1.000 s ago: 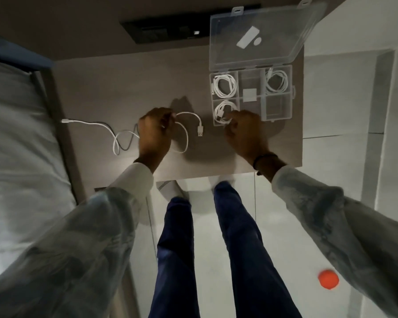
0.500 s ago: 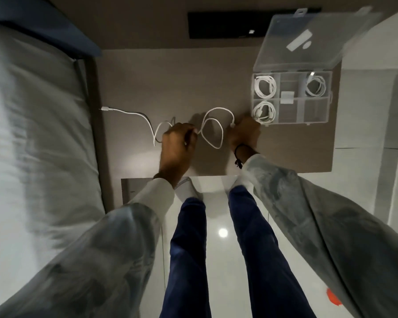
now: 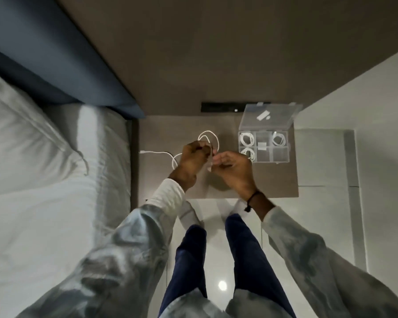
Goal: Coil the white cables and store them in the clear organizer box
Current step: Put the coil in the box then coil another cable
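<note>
A white cable (image 3: 207, 135) loops up above my hands over the brown bedside table (image 3: 274, 180); its tail runs left to a plug near the table's left edge. My left hand (image 3: 194, 154) pinches the cable at the loop's base. My right hand (image 3: 233, 167) holds the cable just to the right, fingers curled, close to the left hand. The clear organizer box (image 3: 263, 146) stands open at the table's back right, lid raised. Three compartments hold a coiled white cable each: back left, back right and front left; the middle one holds a small white square piece.
A bed with white sheets (image 3: 44, 180) and a dark blue headboard (image 3: 62, 72) lies along the table's left side. A black socket strip (image 3: 223, 107) sits on the wall behind the table. White tiled floor (image 3: 326, 157) and my legs are below and to the right.
Both hands have lifted off the table and come together, raising the cable into a loop. My right hand left the box and took hold of the cable. The camera tilted back.
</note>
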`<state>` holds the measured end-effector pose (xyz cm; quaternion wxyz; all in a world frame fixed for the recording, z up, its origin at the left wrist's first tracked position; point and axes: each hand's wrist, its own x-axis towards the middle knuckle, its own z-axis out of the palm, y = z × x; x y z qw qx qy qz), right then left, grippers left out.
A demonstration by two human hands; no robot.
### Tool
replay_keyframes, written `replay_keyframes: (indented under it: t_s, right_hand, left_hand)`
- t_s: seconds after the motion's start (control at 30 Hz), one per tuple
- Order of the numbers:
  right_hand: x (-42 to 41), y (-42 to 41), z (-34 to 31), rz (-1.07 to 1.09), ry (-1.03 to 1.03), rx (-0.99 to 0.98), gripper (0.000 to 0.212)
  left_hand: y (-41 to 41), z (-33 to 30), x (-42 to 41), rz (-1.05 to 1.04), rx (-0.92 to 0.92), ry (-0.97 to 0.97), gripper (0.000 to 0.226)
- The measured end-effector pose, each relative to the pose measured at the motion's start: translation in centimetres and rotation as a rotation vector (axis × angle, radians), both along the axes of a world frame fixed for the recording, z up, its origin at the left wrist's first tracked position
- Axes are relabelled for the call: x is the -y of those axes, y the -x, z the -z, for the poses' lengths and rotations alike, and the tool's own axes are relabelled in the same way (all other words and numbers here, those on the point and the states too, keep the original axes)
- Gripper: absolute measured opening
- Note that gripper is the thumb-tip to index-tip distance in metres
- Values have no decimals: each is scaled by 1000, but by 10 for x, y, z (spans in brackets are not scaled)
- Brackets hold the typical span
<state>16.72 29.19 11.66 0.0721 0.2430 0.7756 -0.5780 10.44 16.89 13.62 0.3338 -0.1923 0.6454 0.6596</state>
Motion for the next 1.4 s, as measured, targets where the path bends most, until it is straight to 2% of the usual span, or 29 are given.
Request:
replay_keyframes:
  t_s: [0.1, 0.17, 0.23, 0.3, 0.37, 0.47, 0.5, 0.57, 0.63, 0.7, 0.8, 0.87, 0.93, 0.97, 1.03, 1.1, 1.17, 1.23, 1.3, 1.4]
  right_hand:
    - [-4, 13, -55, -10, 31, -4, 24]
    - [-7, 28, -93, -22, -48, -96, 41]
    - [-7, 48, -128, -194, -123, -188, 63]
    - [-1, 67, -156, -406, -201, -220, 72]
    - [7, 77, -182, -505, -289, -226, 63]
    - [20, 83, -214, -441, -391, -288, 19]
    - [25, 83, -221, -429, -362, -302, 18]
    - [39, 83, -233, -416, -212, -225, 37]
    - [55, 83, -236, -391, -111, -163, 32]
    - [69, 80, -240, -415, -164, -153, 30]
    - [75, 72, -244, -377, -169, -101, 54]
    - [74, 67, -245, -326, -145, -82, 61]
    - [74, 66, -253, -211, -6, -46, 56]
    - [74, 66, -260, -144, 89, -26, 52]
    - [74, 71, -275, -59, 233, -26, 48]
    - [74, 76, -288, -65, 273, -64, 49]
    - [70, 81, -295, -88, 270, -104, 50]
    - [62, 86, -298, -68, 290, -128, 46]
    - [48, 92, -305, -33, 353, -139, 38]
    - [27, 102, -317, -12, 442, -124, 24]
  left_hand:
    - [5, -63, 13, 10, -53, 46, 18]
    - [5, -105, 25, 44, -73, 60, 18]
    - [6, -145, 36, 122, -70, 14, 19]
    - [8, -179, 44, 202, -88, -64, 23]
    - [12, -214, 51, 226, -131, -155, 24]
    - [19, -264, 60, 239, -135, -304, 26]
    - [21, -277, 63, 253, -147, -343, 26]
    - [24, -301, 69, 249, -196, -379, 27]
    - [31, -319, 73, 174, -226, -471, 29]
    - [41, -336, 77, 3, -244, -621, 30]
    - [70, -359, 90, -385, -351, -777, 34]
    - [87, -370, 107, -580, -442, -800, 29]
    - [97, -369, 121, -672, -590, -671, 22]
    - [99, -364, 126, -685, -703, -531, 20]
    - [96, -349, 134, -644, -958, -165, 21]
    - [91, -332, 147, -560, -1181, 248, 22]
    - [89, -316, 165, -286, -1315, 641, 20]
    - [85, -304, 183, 82, -1233, 860, 20]
    - [79, -295, 195, 378, -1231, 924, 20]
    - [68, -282, 203, 683, -1440, 1013, 19]
